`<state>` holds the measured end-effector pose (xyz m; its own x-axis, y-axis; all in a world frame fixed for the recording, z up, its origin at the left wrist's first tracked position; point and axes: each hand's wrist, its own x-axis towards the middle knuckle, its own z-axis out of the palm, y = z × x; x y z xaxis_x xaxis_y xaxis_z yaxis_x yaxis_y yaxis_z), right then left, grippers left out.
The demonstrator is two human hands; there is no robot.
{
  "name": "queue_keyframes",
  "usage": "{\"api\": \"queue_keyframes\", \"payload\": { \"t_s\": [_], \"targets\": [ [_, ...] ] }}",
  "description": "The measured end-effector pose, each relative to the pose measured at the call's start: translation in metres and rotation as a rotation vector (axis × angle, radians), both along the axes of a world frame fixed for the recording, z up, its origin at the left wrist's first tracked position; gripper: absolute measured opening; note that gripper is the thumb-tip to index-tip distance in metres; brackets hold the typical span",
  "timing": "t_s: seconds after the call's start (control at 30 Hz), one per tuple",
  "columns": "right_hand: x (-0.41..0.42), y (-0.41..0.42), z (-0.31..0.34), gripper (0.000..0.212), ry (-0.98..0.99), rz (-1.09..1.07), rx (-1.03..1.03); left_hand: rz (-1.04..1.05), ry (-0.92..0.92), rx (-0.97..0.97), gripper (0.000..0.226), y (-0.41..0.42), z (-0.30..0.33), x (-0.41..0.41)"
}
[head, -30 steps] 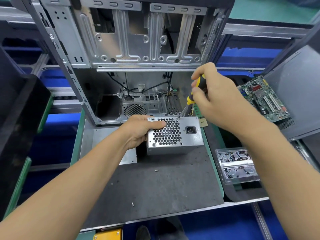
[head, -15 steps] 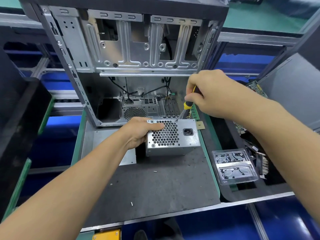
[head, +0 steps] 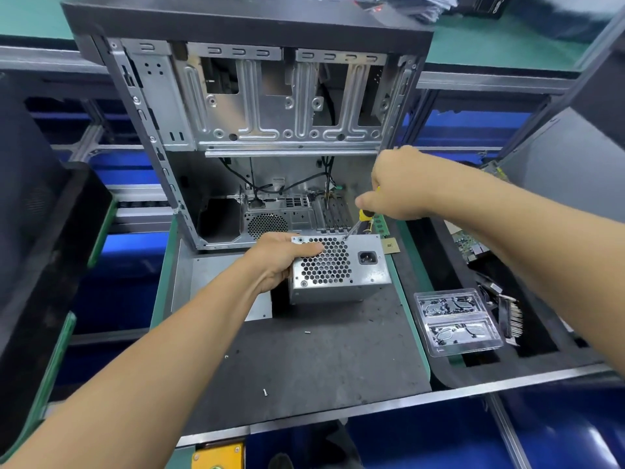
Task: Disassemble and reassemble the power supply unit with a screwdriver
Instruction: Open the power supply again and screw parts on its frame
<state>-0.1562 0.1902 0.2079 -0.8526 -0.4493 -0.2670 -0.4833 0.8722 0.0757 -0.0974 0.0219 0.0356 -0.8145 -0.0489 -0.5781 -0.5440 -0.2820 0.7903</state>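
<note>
Two hands at work: my left hand [head: 282, 257] grips the power supply unit [head: 340, 269] by its left end, fingers curled over the honeycomb grille, as it stands on the dark tabletop [head: 314, 360] before the open computer case [head: 257, 106]. My right hand [head: 400, 184] is closed round the yellow-handled screwdriver [head: 358, 221], its tip at the unit's top edge. Loose screws [head: 265, 392] lie nearby.
</note>
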Motion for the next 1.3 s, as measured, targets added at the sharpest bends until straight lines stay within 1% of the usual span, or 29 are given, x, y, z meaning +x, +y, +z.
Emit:
{"api": "queue_keyframes", "payload": {
  "t_s": [0.07, 0.13, 0.2, 0.23, 0.3, 0.33, 0.37, 0.4, 0.43, 0.5, 0.53, 0.57, 0.63, 0.67, 0.7, 0.8, 0.83, 0.87, 0.9, 0.93, 1.0, 1.07, 1.1, 1.13, 1.17, 1.23, 1.3],
  "targets": [
    [-0.002, 0.002, 0.0, 0.049, 0.022, -0.079, -0.009, 0.009, 0.01, -0.002, 0.039, -0.001, -0.002, 0.001],
    [0.0, 0.009, 0.004, 0.055, 0.017, -0.041, 0.078, -0.002, 0.028, -0.011, 0.033, -0.001, -0.003, 0.002],
    [0.01, 0.014, 0.006, 0.05, 0.011, 0.101, 0.177, -0.021, 0.039, -0.041, 0.027, 0.0, -0.005, 0.003],
    [0.016, 0.014, 0.005, 0.044, 0.058, 0.222, 0.225, -0.015, 0.041, -0.055, 0.027, 0.0, -0.005, 0.004],
    [0.026, 0.013, 0.0, 0.034, 0.224, 0.455, 0.307, -0.012, 0.039, -0.071, 0.032, 0.0, -0.006, 0.004],
    [0.029, 0.01, -0.001, 0.035, 0.285, 0.509, 0.333, -0.008, 0.034, -0.077, 0.035, 0.0, -0.007, 0.004],
    [0.03, 0.007, -0.003, 0.04, 0.296, 0.491, 0.331, -0.006, 0.034, -0.086, 0.036, 0.0, -0.007, 0.005],
    [0.029, 0.005, -0.004, 0.045, 0.255, 0.412, 0.284, -0.006, 0.041, -0.096, 0.036, 0.0, -0.007, 0.005],
    [0.026, 0.003, -0.004, 0.046, 0.171, 0.279, 0.216, -0.005, 0.049, -0.103, 0.034, 0.001, -0.008, 0.005],
    [0.016, 0.003, -0.005, 0.041, -0.011, 0.021, 0.056, 0.004, 0.065, -0.111, 0.03, 0.002, -0.008, 0.007],
    [0.014, 0.006, -0.004, 0.038, -0.072, -0.05, -0.002, 0.003, 0.072, -0.114, 0.031, 0.002, -0.007, 0.008],
    [0.012, 0.009, -0.005, 0.037, -0.114, -0.087, -0.028, -0.003, 0.078, -0.11, 0.032, 0.002, -0.006, 0.008],
    [0.016, 0.015, -0.006, 0.043, -0.14, -0.073, 0.036, -0.009, 0.084, -0.1, 0.034, 0.002, -0.005, 0.01],
    [0.02, 0.018, -0.007, 0.046, -0.109, -0.02, 0.098, -0.015, 0.086, -0.106, 0.033, 0.002, -0.004, 0.01],
    [0.026, 0.021, -0.007, 0.045, -0.051, 0.054, 0.177, -0.016, 0.085, -0.11, 0.031, 0.003, -0.003, 0.011],
    [0.042, 0.027, -0.007, 0.026, 0.254, 0.437, 0.42, -0.009, 0.079, -0.114, 0.03, 0.004, -0.002, 0.013],
    [0.045, 0.028, -0.01, 0.021, 0.289, 0.52, 0.446, -0.008, 0.081, -0.115, 0.032, 0.004, -0.003, 0.014],
    [0.048, 0.026, -0.011, 0.022, 0.301, 0.549, 0.468, -0.008, 0.085, -0.11, 0.032, 0.005, -0.004, 0.014],
    [0.048, 0.022, -0.013, 0.027, 0.269, 0.491, 0.444, -0.002, 0.089, -0.099, 0.031, 0.005, -0.004, 0.015],
    [0.046, 0.019, -0.014, 0.03, 0.209, 0.399, 0.364, 0.003, 0.092, -0.088, 0.03, 0.004, -0.004, 0.015],
    [0.041, 0.016, -0.017, 0.029, -0.03, 0.104, 0.192, 0.02, 0.095, -0.08, 0.028, 0.004, -0.006, 0.016],
    [0.034, 0.019, -0.021, 0.03, -0.242, -0.121, -0.007, 0.041, 0.088, -0.073, 0.022, 0.006, -0.007, 0.018],
    [0.034, 0.023, -0.023, 0.03, -0.317, -0.209, -0.089, 0.05, 0.083, -0.061, 0.019, 0.006, -0.006, 0.018],
    [0.036, 0.025, -0.025, 0.029, -0.35, -0.251, -0.135, 0.054, 0.08, -0.047, 0.018, 0.005, -0.007, 0.018],
    [0.035, 0.028, -0.026, 0.03, -0.334, -0.231, -0.122, 0.056, 0.08, -0.033, 0.019, 0.005, -0.007, 0.018],
    [0.034, 0.027, -0.026, 0.028, -0.214, -0.122, 0.019, 0.036, 0.095, -0.039, 0.025, 0.003, -0.006, 0.018],
    [0.036, 0.026, -0.02, 0.026, -0.102, -0.02, 0.063, 0.003, 0.093, -0.062, 0.035, 0.0, -0.007, 0.018]
  ]
}}
